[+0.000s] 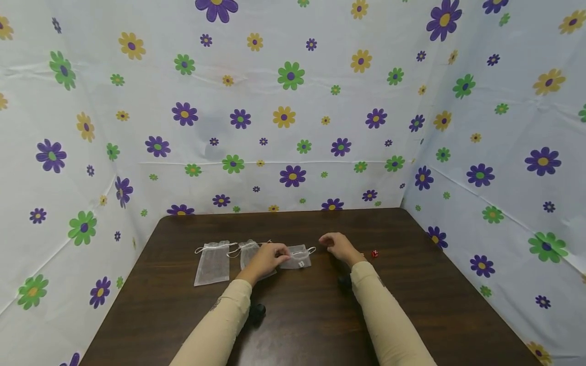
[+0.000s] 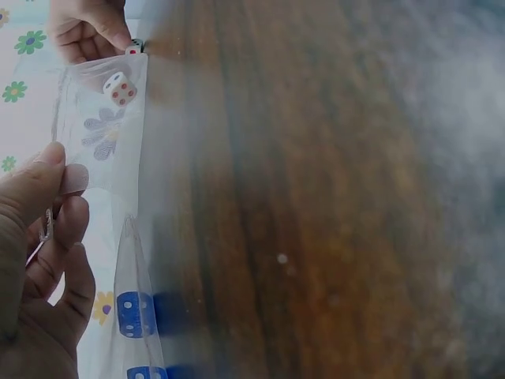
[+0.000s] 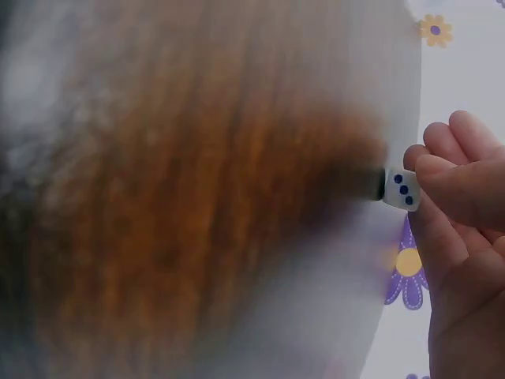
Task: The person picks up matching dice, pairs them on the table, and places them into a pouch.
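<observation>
My left hand pinches the mouth of a small sheer white drawstring pouch between thumb and finger. Through its mesh a white die with red pips shows. Just right of that pouch, my right hand holds a white die with blue pips at its thumb and fingertips, low by the tabletop. That die is hidden by the hand in the head view. Under my left wrist lies a second sheer pouch, partly covered; blue dice show through mesh nearest me in the left wrist view.
A third sheer pouch lies flat at the left. A red die sits right of my right wrist, beside a small pale thing that is mostly hidden. Flowered sheets stand around the dark wooden table.
</observation>
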Demonstrator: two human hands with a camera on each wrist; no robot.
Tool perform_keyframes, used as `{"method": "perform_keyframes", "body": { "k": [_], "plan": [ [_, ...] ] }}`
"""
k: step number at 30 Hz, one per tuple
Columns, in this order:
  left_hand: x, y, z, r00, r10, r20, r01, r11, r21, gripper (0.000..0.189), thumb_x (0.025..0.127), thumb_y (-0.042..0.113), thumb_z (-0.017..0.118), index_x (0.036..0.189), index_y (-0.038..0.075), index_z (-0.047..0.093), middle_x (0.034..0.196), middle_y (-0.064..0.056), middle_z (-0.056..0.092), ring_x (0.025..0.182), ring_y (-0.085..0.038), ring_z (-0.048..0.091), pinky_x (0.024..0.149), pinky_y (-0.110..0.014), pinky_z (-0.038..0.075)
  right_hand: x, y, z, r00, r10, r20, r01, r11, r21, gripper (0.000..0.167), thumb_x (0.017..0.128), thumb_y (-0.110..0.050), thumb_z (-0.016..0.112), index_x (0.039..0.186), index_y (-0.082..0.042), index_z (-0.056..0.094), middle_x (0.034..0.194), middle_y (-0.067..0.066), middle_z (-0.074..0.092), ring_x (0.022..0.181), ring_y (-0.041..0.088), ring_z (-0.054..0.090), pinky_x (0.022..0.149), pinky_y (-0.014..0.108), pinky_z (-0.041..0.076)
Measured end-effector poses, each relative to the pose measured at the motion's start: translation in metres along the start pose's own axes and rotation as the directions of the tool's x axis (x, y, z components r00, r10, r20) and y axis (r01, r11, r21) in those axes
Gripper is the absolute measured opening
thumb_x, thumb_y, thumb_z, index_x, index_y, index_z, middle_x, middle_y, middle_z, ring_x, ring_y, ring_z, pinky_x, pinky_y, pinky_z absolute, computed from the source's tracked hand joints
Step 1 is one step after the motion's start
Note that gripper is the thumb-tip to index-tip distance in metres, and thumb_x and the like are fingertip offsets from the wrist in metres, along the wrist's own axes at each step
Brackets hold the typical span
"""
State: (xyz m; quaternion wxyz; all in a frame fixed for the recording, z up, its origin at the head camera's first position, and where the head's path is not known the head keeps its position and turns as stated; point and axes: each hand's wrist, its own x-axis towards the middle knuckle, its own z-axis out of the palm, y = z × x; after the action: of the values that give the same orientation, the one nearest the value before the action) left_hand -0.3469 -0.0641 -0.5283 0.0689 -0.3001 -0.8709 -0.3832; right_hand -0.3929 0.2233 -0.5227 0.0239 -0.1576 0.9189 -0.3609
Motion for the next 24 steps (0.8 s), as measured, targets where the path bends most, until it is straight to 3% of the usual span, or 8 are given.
{"method": "perform_keyframes", "body": {
  "k": [5,8,10,12,16,24],
  "plan": [
    [-0.0004,-0.0023,0.0014,1.000,0.005,-0.001,-0.005,1.000,0.000,0.006,0.092,0.016,0.075,0.090,0.011,0.072,0.084,0.006,0.072,0.076,-0.009,0.065,0.114,-0.064,0.025,-0.0018,-0.0002,0.0029,1.000,-0.013,-0.009,0.012,0.998,-0.065,0.034,0.089,0.020,0.060,0.112,-0.002,0.071,0.110,0.011,0.070,0.109,0.031,0.064,0.097,0.047,0.050],
    [-0.0012,-0.0022,0.0017,1.000,-0.004,0.001,0.004,1.000,-0.009,0.006,0.093,0.015,0.075,0.091,0.010,0.072,0.085,0.006,0.071,0.076,-0.008,0.064,0.104,-0.052,0.044,-0.0020,-0.0004,0.0039,0.999,-0.030,-0.018,0.029,0.997,-0.077,0.033,0.088,0.021,0.061,0.109,-0.002,0.072,0.106,0.010,0.070,0.105,0.030,0.065,0.095,0.047,0.051],
    [-0.0015,-0.0021,0.0018,1.000,-0.009,0.001,0.009,1.000,-0.014,0.006,0.093,0.015,0.075,0.091,0.010,0.072,0.086,0.006,0.071,0.077,-0.009,0.064,0.097,-0.047,0.049,-0.0015,-0.0004,0.0041,0.999,-0.033,-0.019,0.032,0.997,-0.073,0.032,0.088,0.021,0.061,0.108,-0.003,0.072,0.104,0.009,0.070,0.103,0.028,0.065,0.094,0.046,0.051],
    [-0.0010,-0.0024,0.0020,1.000,-0.003,-0.003,0.003,1.000,-0.013,0.006,0.093,0.015,0.075,0.091,0.010,0.072,0.085,0.006,0.071,0.077,-0.009,0.064,0.098,-0.048,0.049,-0.0011,0.0001,0.0041,0.999,-0.036,-0.017,0.035,0.996,-0.076,0.032,0.087,0.021,0.062,0.107,-0.003,0.072,0.102,0.008,0.070,0.101,0.027,0.065,0.093,0.045,0.052],
    [0.0005,-0.0032,0.0025,1.000,0.007,-0.008,-0.007,1.000,0.010,0.007,0.092,0.016,0.075,0.090,0.010,0.072,0.083,0.007,0.072,0.076,-0.008,0.065,0.115,-0.063,0.025,-0.0009,0.0018,0.0042,1.000,-0.027,-0.013,0.026,0.997,-0.070,0.031,0.087,0.020,0.064,0.104,-0.003,0.073,0.100,0.007,0.070,0.099,0.025,0.065,0.092,0.044,0.053],
    [-0.0004,-0.0041,0.0041,1.000,0.012,-0.010,-0.011,1.000,0.012,0.005,0.092,0.014,0.075,0.090,0.012,0.072,0.083,0.008,0.071,0.074,-0.006,0.064,0.115,-0.065,0.023,-0.0018,0.0065,0.0040,0.999,-0.028,-0.023,0.027,0.999,-0.039,0.029,0.085,0.020,0.066,0.101,-0.003,0.073,0.095,0.005,0.070,0.092,0.022,0.065,0.087,0.042,0.054]
  ]
}}
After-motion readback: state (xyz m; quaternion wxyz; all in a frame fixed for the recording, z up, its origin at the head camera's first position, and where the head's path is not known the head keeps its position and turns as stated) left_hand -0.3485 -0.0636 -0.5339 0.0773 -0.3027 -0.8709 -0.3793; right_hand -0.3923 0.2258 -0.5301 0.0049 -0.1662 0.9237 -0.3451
